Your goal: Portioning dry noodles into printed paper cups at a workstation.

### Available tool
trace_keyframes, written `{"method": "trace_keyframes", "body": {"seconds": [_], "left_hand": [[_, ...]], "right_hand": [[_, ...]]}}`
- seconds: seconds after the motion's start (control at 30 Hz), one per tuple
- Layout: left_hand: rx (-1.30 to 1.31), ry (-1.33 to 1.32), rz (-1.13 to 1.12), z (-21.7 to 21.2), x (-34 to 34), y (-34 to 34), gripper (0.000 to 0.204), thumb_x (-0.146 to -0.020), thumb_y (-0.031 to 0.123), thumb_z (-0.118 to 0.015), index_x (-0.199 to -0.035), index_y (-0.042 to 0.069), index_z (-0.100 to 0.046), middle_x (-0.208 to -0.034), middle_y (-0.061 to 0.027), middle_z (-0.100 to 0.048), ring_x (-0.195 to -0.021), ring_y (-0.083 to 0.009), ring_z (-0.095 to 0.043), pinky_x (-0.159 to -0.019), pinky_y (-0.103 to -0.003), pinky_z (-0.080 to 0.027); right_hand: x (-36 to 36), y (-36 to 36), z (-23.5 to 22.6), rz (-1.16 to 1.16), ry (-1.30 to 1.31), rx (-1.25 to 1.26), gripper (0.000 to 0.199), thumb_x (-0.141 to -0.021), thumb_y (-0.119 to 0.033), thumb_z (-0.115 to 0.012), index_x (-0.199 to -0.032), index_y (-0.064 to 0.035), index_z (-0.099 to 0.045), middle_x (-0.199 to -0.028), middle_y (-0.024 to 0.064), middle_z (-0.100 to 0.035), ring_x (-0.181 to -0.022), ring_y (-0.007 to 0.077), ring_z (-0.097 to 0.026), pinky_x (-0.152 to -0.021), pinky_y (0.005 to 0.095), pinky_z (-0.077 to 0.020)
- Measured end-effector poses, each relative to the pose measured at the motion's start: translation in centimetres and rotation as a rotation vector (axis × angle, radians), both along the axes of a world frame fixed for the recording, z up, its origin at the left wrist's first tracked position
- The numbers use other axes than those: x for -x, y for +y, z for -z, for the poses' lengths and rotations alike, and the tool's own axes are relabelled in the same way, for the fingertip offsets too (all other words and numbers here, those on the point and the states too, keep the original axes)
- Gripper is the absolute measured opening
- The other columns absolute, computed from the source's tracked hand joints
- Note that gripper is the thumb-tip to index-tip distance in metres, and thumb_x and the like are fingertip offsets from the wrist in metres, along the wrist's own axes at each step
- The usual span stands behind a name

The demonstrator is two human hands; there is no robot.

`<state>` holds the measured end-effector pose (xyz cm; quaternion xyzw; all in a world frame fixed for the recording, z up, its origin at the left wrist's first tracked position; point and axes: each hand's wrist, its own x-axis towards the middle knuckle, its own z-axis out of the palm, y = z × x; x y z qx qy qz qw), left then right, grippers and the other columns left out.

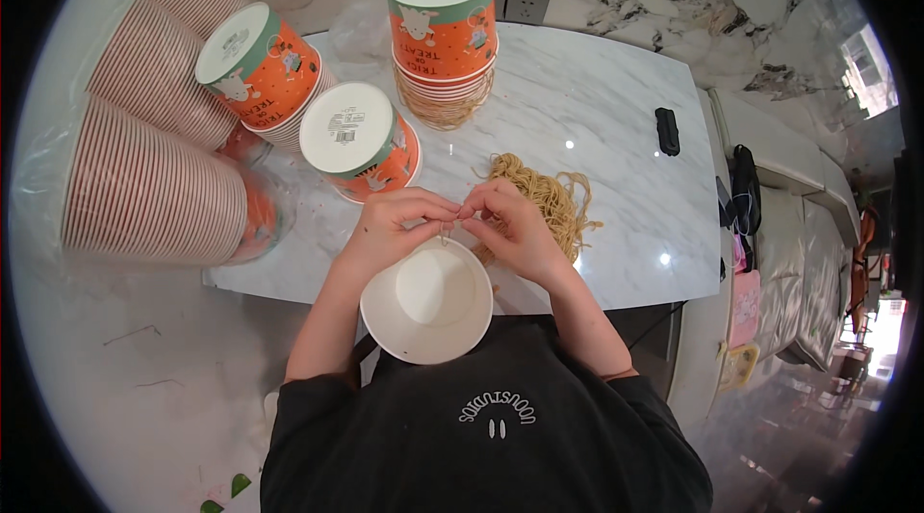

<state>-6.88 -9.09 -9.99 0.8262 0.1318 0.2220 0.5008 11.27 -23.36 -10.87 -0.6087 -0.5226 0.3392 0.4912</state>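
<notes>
My left hand (397, 224) and my right hand (512, 229) meet at the fingertips, both pinching a thin tan string (444, 233) at the far rim of a white-lined paper bucket (428, 335). The bucket's open mouth faces up, close against my body at the table's front edge. Fingers hide most of the string. Just beyond my right hand lies a loose heap of tan strings (553, 200). An upside-down orange and green paper bucket (346, 128) stands beyond my left hand.
A taller upside-down bucket stack (441, 17), with strings around its base, stands at the back. Another stack (258, 65) is at the left, beside plastic-wrapped nested buckets (159, 186). A small black object (667, 132) lies on the marble table (626, 215), right side.
</notes>
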Motion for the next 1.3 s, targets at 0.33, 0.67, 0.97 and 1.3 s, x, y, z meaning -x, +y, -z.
{"method": "trace_keyframes", "body": {"seconds": [0.33, 0.67, 0.97, 1.3], "left_hand": [[-0.158, 0.007, 0.057, -2.9, 0.3, -0.3, 0.014, -0.078, -0.001, -0.075, -0.092, 0.002, -0.074, -0.098, -0.0084, -0.076, -0.092, -0.0230, -0.073, -0.079, -0.032, -0.058], [0.007, -0.006, 0.135, -2.5, -0.4, 0.1, 0.010, -0.070, -0.004, -0.068, -0.076, 0.001, -0.061, -0.086, -0.0078, -0.072, -0.081, -0.0217, -0.070, -0.074, -0.032, -0.054], [0.638, 0.058, 0.109, -0.6, 0.4, 0.4, 0.003, -0.080, -0.003, -0.065, -0.079, -0.001, -0.066, -0.087, -0.0052, -0.071, -0.082, -0.0099, -0.066, -0.076, -0.025, -0.053], [0.871, 0.119, -0.145, -0.2, 0.6, -0.8, 0.013, -0.090, 0.008, -0.069, -0.093, -0.004, -0.075, -0.086, -0.0069, -0.075, -0.079, -0.0101, -0.068, -0.073, -0.023, -0.053]], "right_hand": [[1.5, -1.0, -1.1, 0.100, -0.128, -0.200, 0.012, -0.081, -0.006, -0.079, -0.091, -0.0058, -0.071, -0.118, 0.0087, -0.059, -0.114, 0.0247, -0.058, -0.097, 0.0354, -0.0461], [3.1, -0.7, -0.4, 0.216, -0.126, -0.241, 0.014, -0.076, -0.006, -0.080, -0.086, -0.0072, -0.071, -0.113, 0.0071, -0.062, -0.109, 0.0261, -0.059, -0.093, 0.0372, -0.0467], [4.1, -0.4, -0.4, 0.233, -0.214, -0.335, 0.017, -0.073, -0.005, -0.081, -0.086, -0.0072, -0.070, -0.111, 0.0070, -0.063, -0.107, 0.0268, -0.059, -0.091, 0.0394, -0.0486], [3.9, -0.3, -0.3, 0.317, -0.343, -0.356, 0.018, -0.074, -0.003, -0.080, -0.090, -0.0082, -0.074, -0.106, 0.0045, -0.065, -0.097, 0.0263, -0.061, -0.083, 0.0380, -0.0509]]}}
